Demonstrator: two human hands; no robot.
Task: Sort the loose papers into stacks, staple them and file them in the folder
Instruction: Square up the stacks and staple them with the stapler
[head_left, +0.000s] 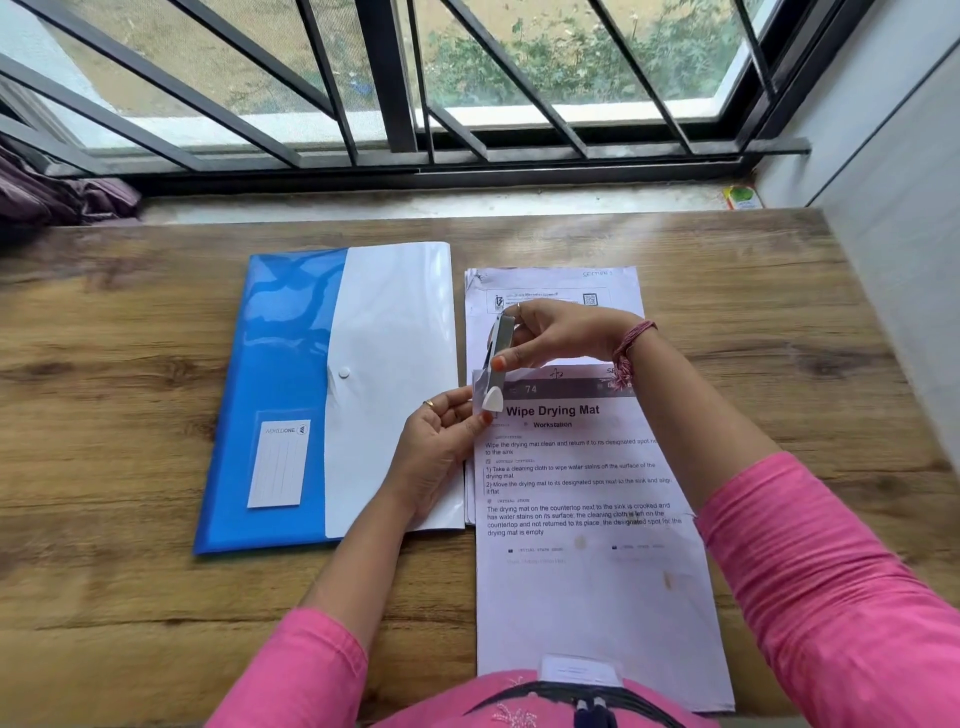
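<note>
Nearest the camera lie the pink sleeves (831, 587) of the person and a small white card (581, 670) clipped at the chest; from there a near stack of papers (592, 582) runs away across the wooden table (130, 582), its top sheet headed "Wipe Drying Mat".

The left hand (441, 441) rests palm-up at that stack's upper left corner, thumb and fingers pinching the lifted corner of the sheets; a ring shows on one finger. Just above it the right hand (556, 338) grips a stapler (496, 364) — thumb underneath, fingers curled over the top; the stapler hangs almost upright, its white rounded end pointing down, and its mouth sits over the pinched corner, though whether it is pressed closed cannot be told. A pink thread band (631, 348) circles the right wrist.

Beyond the hands a second stack of papers (613, 291) lies flat, partly under the near stack, with a printed code near its top.

To the left, just beside both stacks, lies the folder (291, 374) — blue with a white flap closed by a round snap, a label pocket low on its front.

Farther off sit the stone sill, a purple cloth (62, 192) at the left, a small yellow and green packet (743, 197) at the right, and the barred window (467, 78).
</note>
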